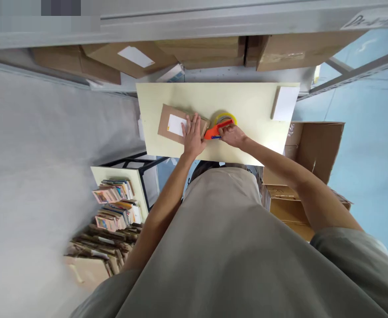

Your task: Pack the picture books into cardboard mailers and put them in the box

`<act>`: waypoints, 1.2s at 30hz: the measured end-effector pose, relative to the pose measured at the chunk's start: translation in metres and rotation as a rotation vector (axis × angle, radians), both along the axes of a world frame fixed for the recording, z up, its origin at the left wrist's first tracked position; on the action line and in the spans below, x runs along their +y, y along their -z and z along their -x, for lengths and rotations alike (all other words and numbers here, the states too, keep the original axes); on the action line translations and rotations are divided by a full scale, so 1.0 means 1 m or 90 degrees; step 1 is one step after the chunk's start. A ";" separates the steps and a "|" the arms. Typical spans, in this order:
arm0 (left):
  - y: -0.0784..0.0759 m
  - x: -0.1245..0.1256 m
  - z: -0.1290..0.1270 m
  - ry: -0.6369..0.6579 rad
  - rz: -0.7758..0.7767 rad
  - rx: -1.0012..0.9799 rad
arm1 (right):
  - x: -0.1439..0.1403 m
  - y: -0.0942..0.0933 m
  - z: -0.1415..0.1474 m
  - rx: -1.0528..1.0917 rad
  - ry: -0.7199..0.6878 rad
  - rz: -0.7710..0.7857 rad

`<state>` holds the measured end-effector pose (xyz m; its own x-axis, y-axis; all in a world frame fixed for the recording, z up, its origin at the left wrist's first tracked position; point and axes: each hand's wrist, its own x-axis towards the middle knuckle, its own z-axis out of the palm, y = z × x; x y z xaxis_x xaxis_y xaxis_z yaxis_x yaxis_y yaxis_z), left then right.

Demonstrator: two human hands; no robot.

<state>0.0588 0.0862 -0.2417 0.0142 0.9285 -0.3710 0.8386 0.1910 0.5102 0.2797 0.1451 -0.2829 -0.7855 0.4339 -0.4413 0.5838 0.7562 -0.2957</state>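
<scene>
On the pale tabletop [256,101] lies a small cardboard box [167,118] with a white label [175,125] on its top. My left hand [194,134] rests flat across the right part of this box, fingers stretched out and covering some of the label. An orange tape dispenser [211,132] with a yellow-rimmed tape roll is gripped in my right hand [232,134], the fingers wrapped around it. Its front end is beside the box's right end; whether it touches the box I cannot tell.
A white flat box [285,103] lies at the table's right end. Behind the table, a grey shelf [213,74] bears cardboard boxes [207,51]. Open cartons [319,145] stand at the right. Stacked books [116,191] and flattened cardboard [97,256] are at lower left.
</scene>
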 end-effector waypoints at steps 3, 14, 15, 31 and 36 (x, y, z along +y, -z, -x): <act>0.002 -0.008 0.008 0.061 -0.005 0.028 | -0.006 0.002 0.011 0.042 -0.002 0.039; 0.002 -0.024 0.012 0.101 -0.039 0.048 | 0.053 0.008 -0.047 0.049 0.062 0.024; 0.002 -0.024 0.011 0.101 -0.037 0.045 | 0.055 0.005 -0.041 0.042 0.079 0.027; -0.027 -0.015 0.004 0.051 -0.068 0.005 | 0.040 -0.100 0.016 -0.084 0.391 0.034; -0.085 0.013 -0.011 0.030 -0.312 -0.043 | 0.030 -0.178 0.020 0.025 0.509 -0.012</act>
